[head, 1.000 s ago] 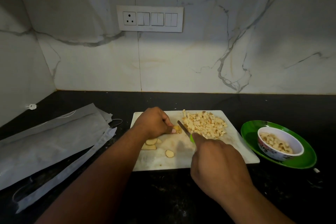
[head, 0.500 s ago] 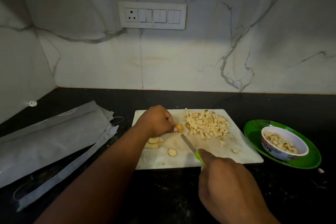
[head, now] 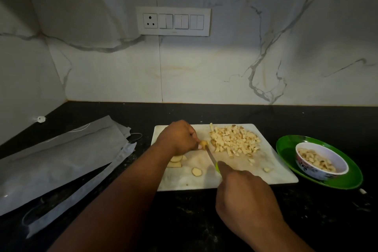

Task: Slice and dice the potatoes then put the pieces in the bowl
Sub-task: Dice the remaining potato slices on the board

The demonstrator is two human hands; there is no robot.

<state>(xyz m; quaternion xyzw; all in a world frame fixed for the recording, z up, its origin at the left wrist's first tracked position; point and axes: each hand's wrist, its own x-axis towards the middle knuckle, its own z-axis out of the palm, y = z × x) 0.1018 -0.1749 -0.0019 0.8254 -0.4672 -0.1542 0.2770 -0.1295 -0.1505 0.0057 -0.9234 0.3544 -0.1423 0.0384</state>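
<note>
Board (head: 241,178): left hand (head: 178,138) pinches potato piece (head: 204,143); right hand (head: 243,192) grips knife (head: 211,156), blade beside piece. Dice (head: 235,139) heaped; bowl (head: 321,161) part-filled.

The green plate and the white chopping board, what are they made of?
The green plate looks like glossy plastic or melamine: its bright rim shines. The chopping board looks like matte white plastic, smudged and dull; it might be stone, hard to tell.
</note>
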